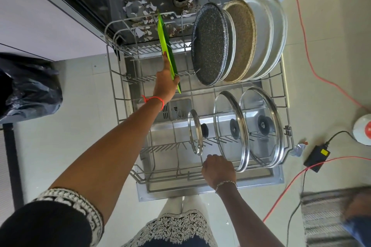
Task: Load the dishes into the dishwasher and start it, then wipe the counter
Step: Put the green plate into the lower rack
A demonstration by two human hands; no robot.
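on rack (148, 47), thin green board (165, 42)

Home kitchen: loaded dishwasher rack (117, 94)

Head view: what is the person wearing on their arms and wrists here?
The left hand has a red thread tied round its wrist. Higher up that arm, a black sleeve ends in a broad white embroidered cuff; the forearm is bare. The right hand has a thin metallic chain bracelet at its wrist, and that forearm is bare too, with no sleeve in view.
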